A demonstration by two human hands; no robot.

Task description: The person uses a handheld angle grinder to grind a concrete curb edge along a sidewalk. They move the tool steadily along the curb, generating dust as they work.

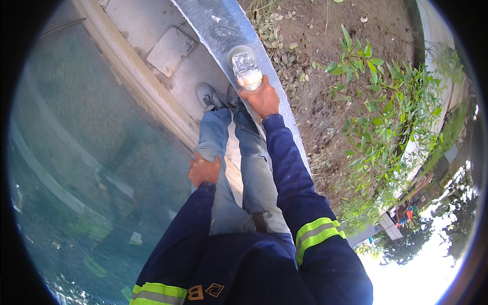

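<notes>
My right hand (pixel 264 99) is closed round the body of a dust-covered angle grinder (pixel 247 71). Its round disc (pixel 241 52) lies against the top of a long grey stone slab (pixel 218 25). Part of the tool's body is hidden under my fingers. Bent at the elbow, my left arm brings my left hand (pixel 204 170) down onto my left knee (pixel 212 147), with the fingers curled over the denim. The fingertips there are partly hidden.
Left of the slab runs a dusty ledge holding a loose flat piece of stone (pixel 172 51); my shoes (pixel 208 95) stand on it. A raised stone rim (pixel 119 66) borders greenish water (pixel 86 127). To the right are soil (pixel 325 66) and a leafy shrub (pixel 386 112).
</notes>
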